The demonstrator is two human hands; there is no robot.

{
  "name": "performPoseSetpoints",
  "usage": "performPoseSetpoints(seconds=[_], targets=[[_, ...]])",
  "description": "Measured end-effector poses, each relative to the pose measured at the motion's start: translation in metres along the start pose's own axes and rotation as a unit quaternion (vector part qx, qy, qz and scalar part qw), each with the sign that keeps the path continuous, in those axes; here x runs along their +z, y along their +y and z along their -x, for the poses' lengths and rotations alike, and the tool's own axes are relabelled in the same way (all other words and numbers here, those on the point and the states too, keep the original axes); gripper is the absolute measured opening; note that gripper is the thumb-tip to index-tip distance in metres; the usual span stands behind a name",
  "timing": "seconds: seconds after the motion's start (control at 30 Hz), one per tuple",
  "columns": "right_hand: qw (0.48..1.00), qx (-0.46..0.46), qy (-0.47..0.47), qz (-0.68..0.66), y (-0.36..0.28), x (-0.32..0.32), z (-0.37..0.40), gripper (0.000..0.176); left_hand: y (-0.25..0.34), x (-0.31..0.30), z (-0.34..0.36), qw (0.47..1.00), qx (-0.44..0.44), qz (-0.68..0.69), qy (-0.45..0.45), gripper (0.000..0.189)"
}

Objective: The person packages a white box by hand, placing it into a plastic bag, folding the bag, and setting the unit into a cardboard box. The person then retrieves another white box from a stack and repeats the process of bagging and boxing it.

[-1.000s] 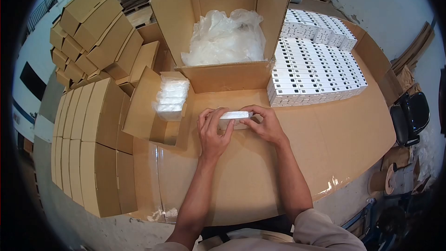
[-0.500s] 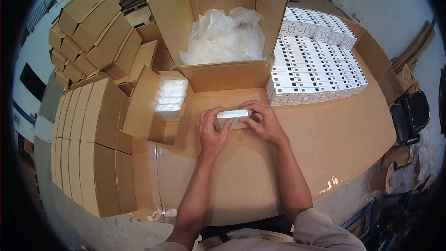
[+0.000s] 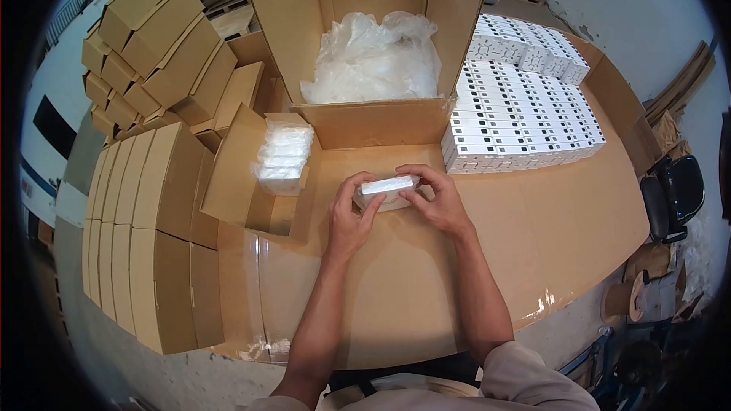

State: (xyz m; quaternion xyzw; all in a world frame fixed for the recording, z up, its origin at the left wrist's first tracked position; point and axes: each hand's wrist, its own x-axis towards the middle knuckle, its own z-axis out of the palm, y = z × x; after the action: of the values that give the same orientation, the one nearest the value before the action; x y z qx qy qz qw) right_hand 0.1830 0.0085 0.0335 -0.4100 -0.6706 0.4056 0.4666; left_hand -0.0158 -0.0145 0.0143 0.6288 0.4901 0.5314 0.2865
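From the head camera, the white wrapped pack (image 3: 387, 186) lies with its long axis going left to right, the right end a little higher and farther from the person. It is just above the cardboard-covered table (image 3: 548, 228), near the middle of it and in front of the person.

Behind the pack stands a big open carton (image 3: 377, 123) with a crumpled clear plastic bag (image 3: 373, 61) inside. To the left, a small open carton (image 3: 251, 198) contains more wrapped packs (image 3: 282, 154). On the right are rows of small white boxes (image 3: 521, 118), well apart from the hands. Closed brown cartons (image 3: 145, 205) stand in a stack at the left edge. Nothing stands between the hands and the pack.

The left hand (image 3: 349, 217) has its fingers bent narrowly around the left end of the pack and holds it. The right hand (image 3: 435, 202) grips the right end, thumb at the near side and fingers over the top.
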Motion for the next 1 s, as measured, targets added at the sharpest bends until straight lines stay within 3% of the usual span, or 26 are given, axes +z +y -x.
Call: performPoseSetpoints(seconds=[0.2,0.33,0.5,0.6,0.73,0.9,1.0], targets=[[0.997,-0.027,0.017,0.07,-0.005,0.0,0.0,0.036,0.0,0.0,0.0,1.0,-0.005,0.009,-0.006,0.035],[0.995,-0.02,0.028,0.089,0.001,0.0,0.003,0.034,-0.003,0.0,0.003,0.999,-0.028,0.028,-0.018,0.058],[0.993,-0.016,0.112,-0.045,0.018,0.005,0.005,0.034,-0.022,0.001,0.031,0.999,-0.043,-0.012,0.002,0.087],[0.986,-0.026,0.141,-0.089,0.016,0.012,0.001,0.033,0.001,-0.014,0.052,0.996,-0.073,-0.047,-0.002,0.085],[0.984,-0.045,0.135,-0.107,-0.001,0.032,-0.005,0.03,0.002,-0.037,0.091,0.98,0.008,-0.191,-0.06,0.072],[0.98,-0.089,0.104,-0.141,-0.034,0.065,-0.018,0.03,0.034,-0.068,0.121,0.957,0.001,-0.241,-0.161,0.047],[0.978,-0.109,0.075,-0.16,-0.05,0.087,-0.032,0.03,0.032,-0.074,0.127,0.959,0.0,-0.233,-0.162,0.043]])
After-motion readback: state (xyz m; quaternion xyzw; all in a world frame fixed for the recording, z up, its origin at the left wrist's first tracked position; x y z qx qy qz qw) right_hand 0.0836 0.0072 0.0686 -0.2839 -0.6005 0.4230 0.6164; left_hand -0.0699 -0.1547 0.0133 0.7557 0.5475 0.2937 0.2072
